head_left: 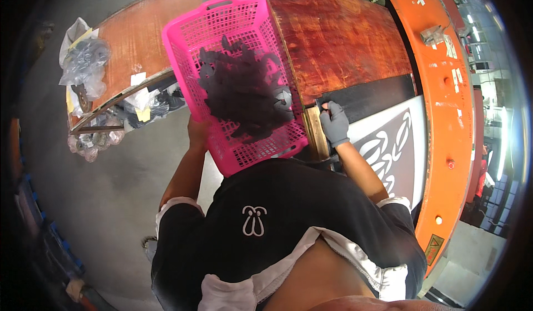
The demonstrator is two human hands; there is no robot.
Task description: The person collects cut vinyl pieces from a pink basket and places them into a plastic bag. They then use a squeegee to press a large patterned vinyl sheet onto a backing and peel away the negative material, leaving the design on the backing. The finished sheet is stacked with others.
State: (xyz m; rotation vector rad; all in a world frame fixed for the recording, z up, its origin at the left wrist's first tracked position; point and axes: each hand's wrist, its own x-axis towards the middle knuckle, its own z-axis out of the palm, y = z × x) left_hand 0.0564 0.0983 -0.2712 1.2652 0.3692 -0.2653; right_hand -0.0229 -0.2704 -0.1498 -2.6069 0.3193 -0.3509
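Note:
A pink plastic basket [222, 28] filled with several dark cut-out pieces [241, 91] is tilted against the edge of a red-brown wooden table [338, 39]. My bare left hand [197, 132] grips the basket's left wall from below. In a grey glove, my right hand [334, 123] pinches a small dark piece at the table's near edge, beside a black sheet [372, 97]. A white sheet with leaf-shaped cut-outs [397, 144] lies to the right of my right forearm.
An orange machine frame [444, 105] curves along the right. At the left stands a second wooden bench [136, 39] with clear plastic bags [83, 61] of parts on and under it. Grey concrete floor [111, 183] lies below the basket.

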